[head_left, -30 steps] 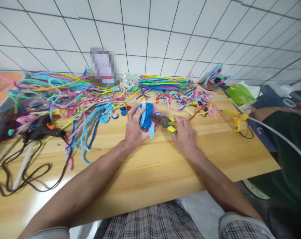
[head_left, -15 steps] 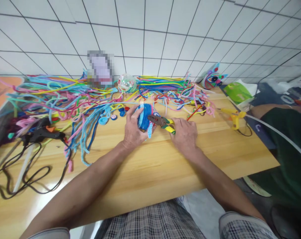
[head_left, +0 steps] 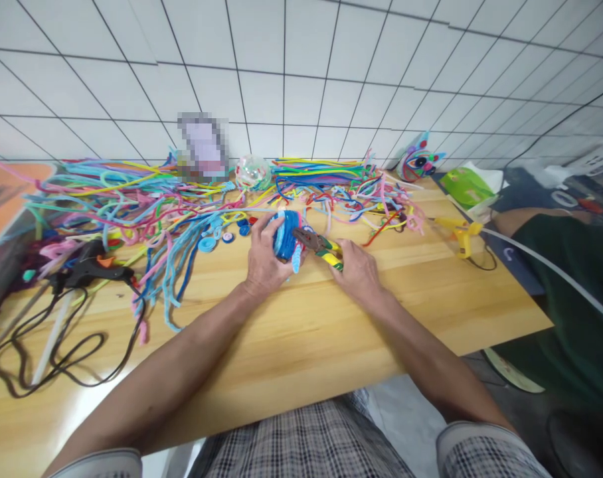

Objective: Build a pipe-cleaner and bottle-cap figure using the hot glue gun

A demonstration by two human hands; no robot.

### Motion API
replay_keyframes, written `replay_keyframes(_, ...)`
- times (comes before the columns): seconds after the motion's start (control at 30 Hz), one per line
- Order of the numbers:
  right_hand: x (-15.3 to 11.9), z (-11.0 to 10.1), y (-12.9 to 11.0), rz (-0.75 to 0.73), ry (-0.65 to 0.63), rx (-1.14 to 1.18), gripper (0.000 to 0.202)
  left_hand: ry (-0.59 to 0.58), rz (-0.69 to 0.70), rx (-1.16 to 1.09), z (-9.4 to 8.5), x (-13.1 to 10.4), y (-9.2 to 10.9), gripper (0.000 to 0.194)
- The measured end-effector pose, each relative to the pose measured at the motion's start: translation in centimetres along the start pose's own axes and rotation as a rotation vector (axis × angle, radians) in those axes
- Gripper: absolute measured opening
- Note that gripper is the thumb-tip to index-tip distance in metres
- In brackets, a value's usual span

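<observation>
My left hand (head_left: 266, 255) is wrapped around a blue pipe-cleaner craft piece (head_left: 285, 239), coiled in dark and light blue bands. A light-blue twisted strip (head_left: 296, 257) sticks out from its lower right side. In my right hand (head_left: 358, 269) are pliers (head_left: 311, 240) with yellow-and-green handles, held by those handles. Their dark jaws point left and meet the right side of the blue piece. Whether the jaws grip anything there I cannot tell. Just left of my left hand lie several small coiled discs (head_left: 208, 244), blue and white, on the wooden table (head_left: 291, 338).
Loose pipe cleaners (head_left: 107, 199) cover the table's back. A black glue gun (head_left: 92, 265) with a looped cord lies left, a yellow glue gun (head_left: 461, 232) right. A clear ball (head_left: 253, 172) and a cat-eared craft piece (head_left: 417, 162) stand near the wall. Another person (head_left: 570, 279) sits at right.
My right hand and the pliers have shifted slightly left, their jaws closer against the blue piece. A red pipe cleaner by my right hand now lies apart from it. The view has tilted a little.
</observation>
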State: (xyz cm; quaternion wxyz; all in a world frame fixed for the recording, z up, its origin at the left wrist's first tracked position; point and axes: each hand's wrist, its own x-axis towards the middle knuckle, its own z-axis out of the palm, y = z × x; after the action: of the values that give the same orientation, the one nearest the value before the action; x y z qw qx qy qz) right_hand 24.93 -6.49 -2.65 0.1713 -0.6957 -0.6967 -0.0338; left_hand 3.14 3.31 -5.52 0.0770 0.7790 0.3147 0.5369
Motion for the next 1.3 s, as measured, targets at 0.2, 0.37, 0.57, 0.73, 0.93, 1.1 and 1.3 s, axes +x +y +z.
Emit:
replay_keyframes(0.2, 0.2, 1.1, 0.9, -0.022, 0.020, 0.037, 0.029, 0.004, 0.003, -0.004, 0.1, 0.0, 0.2, 0.082)
replay_keyframes(0.37, 0.1, 2.5, 1.8, -0.069, 0.057, 0.126, 0.020, -0.019, -0.008, 0.017, 0.1, -0.3, 0.7, 0.080)
replay_keyframes(0.57, 0.0, 3.0, 1.8, -0.080, 0.087, 0.148, 0.021, -0.044, -0.049, 0.062, 0.1, -0.5, 0.8, 0.083)
replay_keyframes(0.73, 0.3, 2.0, 1.1, -0.122, 0.108, 0.002, 0.039, -0.038, -0.066, 0.062, 0.0, -0.5, 0.6, 0.083)
replay_keyframes(0.93, -0.2, 1.5, 0.2, -0.120, 0.099, -0.065, 0.052, -0.020, -0.030, 0.050, -0.1, -0.5, 0.5, 0.085)
replay_keyframes(1.1, -0.9, 0.8, -1.1, 0.006, 0.097, -0.032, 0.056, 0.000, 0.004, 0.048, -0.3, -0.4, 0.6, 0.086)
replay_keyframes(1.3, -1.0, -0.2, -1.8, 0.082, 0.083, -0.032, 0.056, 0.019, 0.036, 0.032, -0.4, -0.3, 0.8, 0.088)
